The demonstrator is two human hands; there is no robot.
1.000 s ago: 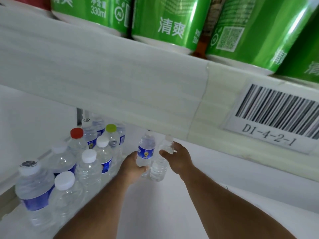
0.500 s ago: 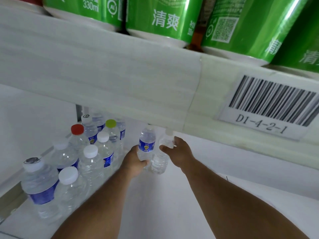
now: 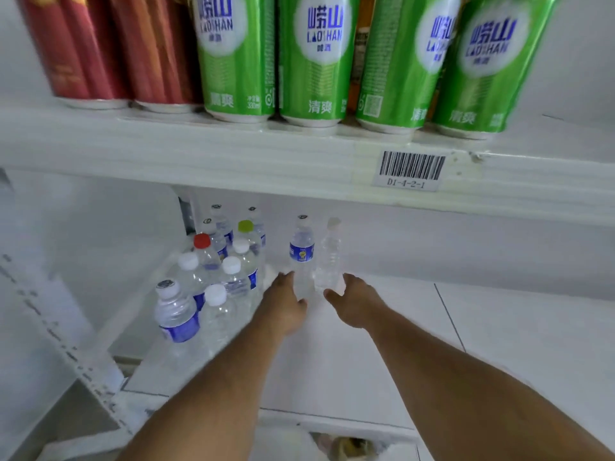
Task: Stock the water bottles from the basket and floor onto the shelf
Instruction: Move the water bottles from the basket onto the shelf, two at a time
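Two small water bottles stand upright side by side on the white lower shelf (image 3: 382, 327): a blue-labelled bottle (image 3: 302, 251) and a clear unlabelled bottle (image 3: 330, 254). My left hand (image 3: 283, 306) lies at the base of the blue-labelled one, fingers loose and apart. At the foot of the clear bottle rests my right hand (image 3: 351, 302), also slack. Neither hand wraps a bottle. To the left a cluster of several water bottles (image 3: 216, 271) with white, red and green caps fills the shelf corner.
The upper shelf edge (image 3: 233, 154) with a barcode tag (image 3: 411, 169) hangs over the bottles. Green cans (image 3: 312, 58) and red cans (image 3: 100, 48) stand on it. White shelf surface stretches to the right of my hands. A perforated upright (image 3: 56, 331) is at left.
Both hands have loosened and slid down from the bottles' bodies to their bases, leaving the two bottles standing. My head has pulled back, so the upper shelf's cans show.
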